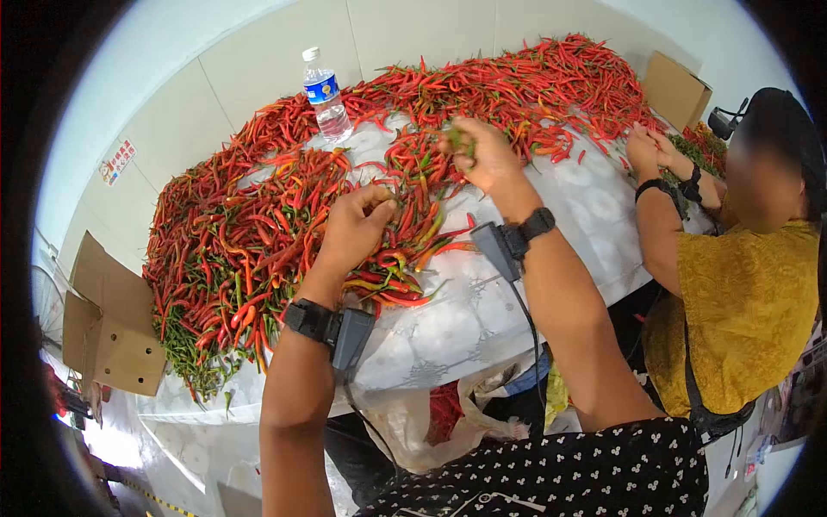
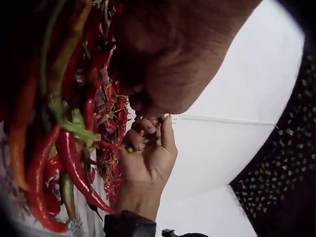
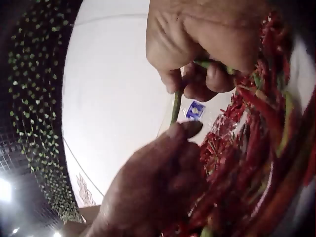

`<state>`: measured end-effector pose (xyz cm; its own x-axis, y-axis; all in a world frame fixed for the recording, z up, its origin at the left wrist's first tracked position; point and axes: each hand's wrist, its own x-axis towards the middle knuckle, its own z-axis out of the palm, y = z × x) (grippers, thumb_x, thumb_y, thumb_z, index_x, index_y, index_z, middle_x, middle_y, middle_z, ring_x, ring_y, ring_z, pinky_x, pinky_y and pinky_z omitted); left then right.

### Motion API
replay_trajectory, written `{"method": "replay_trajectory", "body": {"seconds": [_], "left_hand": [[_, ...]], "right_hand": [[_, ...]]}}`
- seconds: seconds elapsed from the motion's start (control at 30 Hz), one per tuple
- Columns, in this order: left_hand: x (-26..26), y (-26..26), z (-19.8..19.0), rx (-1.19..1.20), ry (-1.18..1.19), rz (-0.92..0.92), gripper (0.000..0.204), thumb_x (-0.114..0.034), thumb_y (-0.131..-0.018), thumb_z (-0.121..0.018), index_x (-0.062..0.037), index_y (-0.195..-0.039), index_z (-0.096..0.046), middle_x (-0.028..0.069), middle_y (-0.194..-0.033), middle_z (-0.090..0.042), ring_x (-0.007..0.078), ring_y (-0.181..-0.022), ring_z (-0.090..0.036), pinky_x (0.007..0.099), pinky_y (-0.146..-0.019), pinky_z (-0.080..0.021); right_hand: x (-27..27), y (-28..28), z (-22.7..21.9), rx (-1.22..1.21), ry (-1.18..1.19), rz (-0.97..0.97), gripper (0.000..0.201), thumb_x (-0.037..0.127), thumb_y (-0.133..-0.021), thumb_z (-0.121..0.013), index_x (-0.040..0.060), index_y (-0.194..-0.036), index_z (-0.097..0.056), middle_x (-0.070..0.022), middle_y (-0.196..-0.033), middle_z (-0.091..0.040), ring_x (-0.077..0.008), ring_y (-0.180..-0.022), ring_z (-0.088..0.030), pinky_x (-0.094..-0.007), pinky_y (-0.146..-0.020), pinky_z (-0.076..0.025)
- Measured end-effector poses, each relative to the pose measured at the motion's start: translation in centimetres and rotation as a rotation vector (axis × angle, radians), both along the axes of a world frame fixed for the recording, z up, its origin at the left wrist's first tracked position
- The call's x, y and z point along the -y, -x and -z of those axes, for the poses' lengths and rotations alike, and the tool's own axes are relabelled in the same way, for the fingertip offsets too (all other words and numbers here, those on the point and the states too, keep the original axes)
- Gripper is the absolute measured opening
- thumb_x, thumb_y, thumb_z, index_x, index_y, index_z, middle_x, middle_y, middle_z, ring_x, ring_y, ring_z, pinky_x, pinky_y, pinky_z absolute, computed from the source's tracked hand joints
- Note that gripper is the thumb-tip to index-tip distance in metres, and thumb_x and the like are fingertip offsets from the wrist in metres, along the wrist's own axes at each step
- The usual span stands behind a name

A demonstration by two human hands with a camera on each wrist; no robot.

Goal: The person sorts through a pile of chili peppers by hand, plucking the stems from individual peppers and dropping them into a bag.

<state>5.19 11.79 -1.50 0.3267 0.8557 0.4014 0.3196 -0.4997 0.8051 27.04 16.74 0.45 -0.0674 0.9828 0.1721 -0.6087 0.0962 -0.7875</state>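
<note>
Both hands are raised over a large spread of red chilies (image 1: 258, 215). My right hand (image 1: 491, 155) holds a few slender green chilies (image 1: 463, 148), its fingers curled round them. In the right wrist view, one green chili (image 3: 176, 106) sticks out below the right thumb, its lower end overlapping the left fingertips. My left hand (image 1: 357, 226) is left of the right one, thumb and fingers bent toward each other; I cannot tell whether they hold anything. Red, orange and greenish chilies (image 2: 74, 163) lie close beside the left hand in its wrist view.
A water bottle (image 1: 326, 99) stands among the chilies at the back. Cardboard boxes (image 1: 112, 332) (image 1: 676, 86) stand at both ends. Green chilies (image 1: 185, 345) lie at the left edge. Another person (image 1: 732, 284) works at the right. A bag (image 1: 431, 431) hangs below the table's front edge.
</note>
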Motion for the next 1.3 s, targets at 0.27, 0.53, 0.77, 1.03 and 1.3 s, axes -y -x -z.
{"method": "replay_trajectory", "body": {"seconds": [0.27, 0.53, 0.77, 1.03, 1.3], "left_hand": [[-1.9, -3.2, -2.0, -0.267, -0.227, 0.001, 0.012, -0.010, -0.077, -0.058, 0.0000, -0.084, -0.059, 0.0086, -0.076, -0.056, 0.0179, -0.066, -0.055, 0.0294, -0.062, -0.044], [-5.7, -14.8, -1.8, -0.629, -0.442, 0.059, 0.019, -0.013, -0.073, -0.055, -0.0016, -0.087, -0.059, 0.0170, -0.084, -0.059, 0.0350, -0.080, -0.057, 0.0416, -0.071, -0.046], [-5.6, -16.1, -0.8, -0.956, -0.342, -0.010, 0.025, -0.015, -0.071, -0.056, -0.0025, -0.092, -0.058, 0.0189, -0.092, -0.058, 0.0345, -0.088, -0.056, 0.0422, -0.076, -0.046], [-3.5, -11.6, -1.4, -0.720, -0.274, -0.049, 0.021, -0.015, -0.070, -0.059, -0.0001, -0.085, -0.060, 0.0182, -0.085, -0.058, 0.0340, -0.081, -0.057, 0.0408, -0.072, -0.045], [-2.6, -10.0, -1.5, -0.112, -0.023, -0.123, 0.017, -0.015, -0.079, -0.059, 0.0015, -0.077, -0.056, 0.0031, -0.060, -0.054, 0.0098, -0.053, -0.045, 0.0267, -0.050, -0.037]], "right_hand": [[-0.9, -11.4, 2.8, 0.437, 0.097, 0.327, 0.015, 0.018, -0.081, -0.056, 0.0035, -0.080, -0.057, -0.0055, -0.066, -0.059, -0.0180, -0.058, -0.061, -0.0232, -0.040, -0.036], [-1.5, -10.7, 3.8, 1.746, -0.165, 0.513, 0.025, 0.012, -0.064, -0.057, 0.0103, -0.086, -0.066, -0.0134, -0.087, -0.063, -0.0329, -0.086, -0.059, -0.0404, -0.075, -0.048], [0.7, -9.6, 2.2, 1.767, -0.105, 0.432, 0.025, 0.011, -0.062, -0.058, 0.0102, -0.085, -0.065, -0.0142, -0.089, -0.062, -0.0323, -0.085, -0.059, -0.0409, -0.072, -0.048], [1.3, -7.5, 1.3, 1.656, -0.394, 0.242, 0.024, 0.010, -0.063, -0.059, 0.0099, -0.086, -0.065, -0.0149, -0.081, -0.063, -0.0293, -0.078, -0.061, -0.0364, -0.069, -0.048], [0.9, -6.3, 1.1, 0.585, -0.055, 0.235, 0.018, 0.016, -0.077, -0.065, 0.0014, -0.087, -0.061, 0.0008, -0.068, -0.054, -0.0041, -0.053, -0.043, -0.0185, -0.044, -0.032]]}}
